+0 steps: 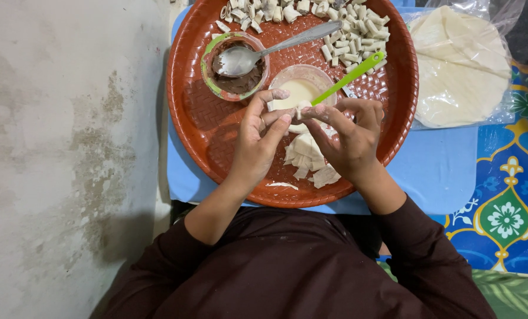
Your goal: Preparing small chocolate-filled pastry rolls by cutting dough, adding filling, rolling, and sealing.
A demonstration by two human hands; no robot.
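Head view, looking down onto a round red-brown woven tray (193, 118) set on a light blue board (441, 171). The left hand (258, 139) and the right hand (349, 139) meet over the tray's middle, fingertips of both drawn together in a pinch on one small pastry roll (303, 110), which is held just above a small clear bowl of pale paste (299, 88). Neither hand is spread; the remaining fingers curl loosely beneath. A green-handled brush (349, 77) leans out of the paste bowl toward the upper right. To the left stands a green-rimmed bowl of dark filling (234, 80) with a metal spoon (258, 53) resting in it. Finished rolls (346, 38) lie heaped along the tray's far rim, and cut pastry pieces (308, 159) are stacked below the hands. A clear bag of round pastry sheets (462, 65) lies to the right on a patterned blue mat (506, 201). The roll appears light, soft and thin-walled, and probably tacky where paste has been applied, though the seam itself is too small to make out; it is likely to crush or unroll under firm pressure, so a gentle hold at both ends, with a fingertip along the overlapping edge, suits it best.
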